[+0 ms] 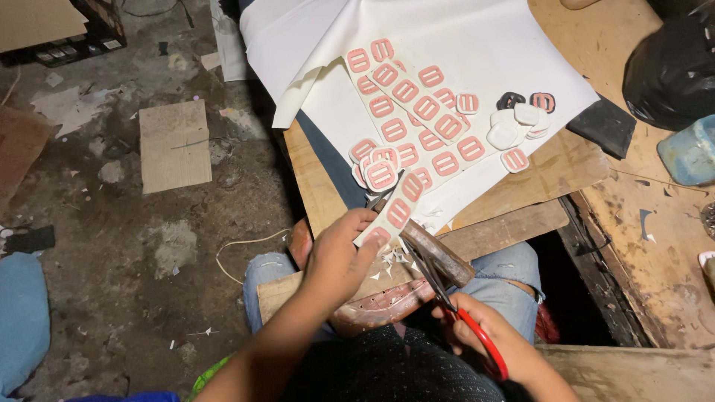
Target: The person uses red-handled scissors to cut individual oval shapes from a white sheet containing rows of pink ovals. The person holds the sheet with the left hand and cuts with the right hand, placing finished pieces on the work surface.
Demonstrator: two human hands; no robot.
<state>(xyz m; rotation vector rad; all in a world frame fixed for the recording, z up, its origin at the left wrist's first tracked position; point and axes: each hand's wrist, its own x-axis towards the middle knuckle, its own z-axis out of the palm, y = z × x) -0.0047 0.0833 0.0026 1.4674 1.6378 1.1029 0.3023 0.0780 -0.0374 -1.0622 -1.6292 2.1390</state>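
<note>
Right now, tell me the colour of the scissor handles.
Red. The scissors show best in the head view, held in the right hand.

From the head view I see my left hand [339, 257] pinching a white strip [393, 210] printed with pink buckle shapes, while my right hand [495, 342] grips red-handled scissors [454, 305], blades meeting the strip's lower end. Paper scraps [392, 260] lie on the wooden board [514, 223] across my lap. Further strips [417, 112] and cut pieces [514, 126] rest on white sheeting [477, 37].
</note>
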